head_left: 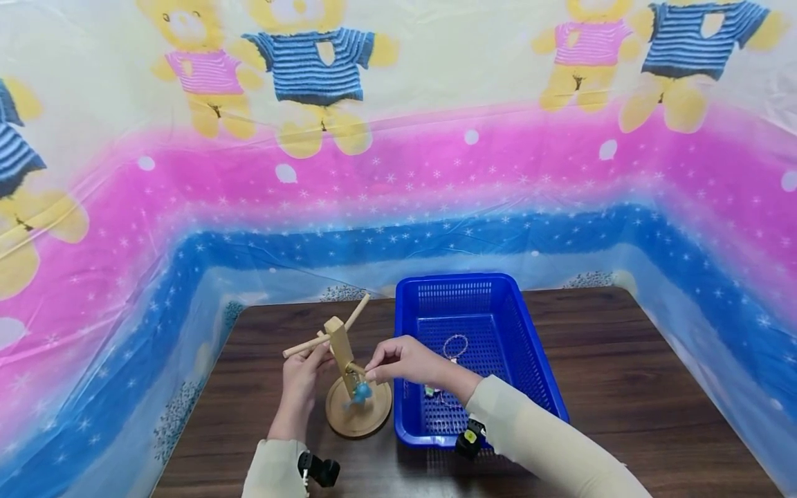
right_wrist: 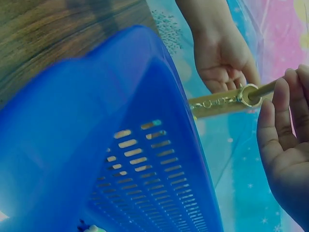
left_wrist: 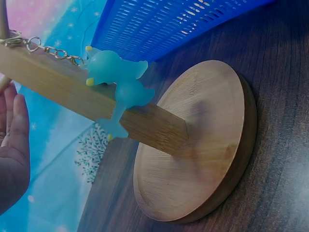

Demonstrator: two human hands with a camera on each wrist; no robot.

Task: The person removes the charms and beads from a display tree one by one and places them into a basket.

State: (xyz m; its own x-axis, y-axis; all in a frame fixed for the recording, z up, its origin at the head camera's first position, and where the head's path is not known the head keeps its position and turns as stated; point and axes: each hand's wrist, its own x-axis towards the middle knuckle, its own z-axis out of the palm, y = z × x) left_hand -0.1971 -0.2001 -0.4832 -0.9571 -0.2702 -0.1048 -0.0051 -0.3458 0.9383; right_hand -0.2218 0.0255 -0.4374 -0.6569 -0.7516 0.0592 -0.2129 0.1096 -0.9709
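Evenly bright light fills my head view, where the blue charm (head_left: 361, 393) blurs, while my dimmer left wrist view catches pale glare on the tabletop (left_wrist: 287, 181) at four o'clock.

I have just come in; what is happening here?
A person is working at a wooden stand with pegs. The right hand pinches the tip of one peg, and a turquoise charm hangs from that peg by its chain. The left hand is at the post, its hold partly hidden. Beside the stand, a blue basket holds a thin loop and other small items.
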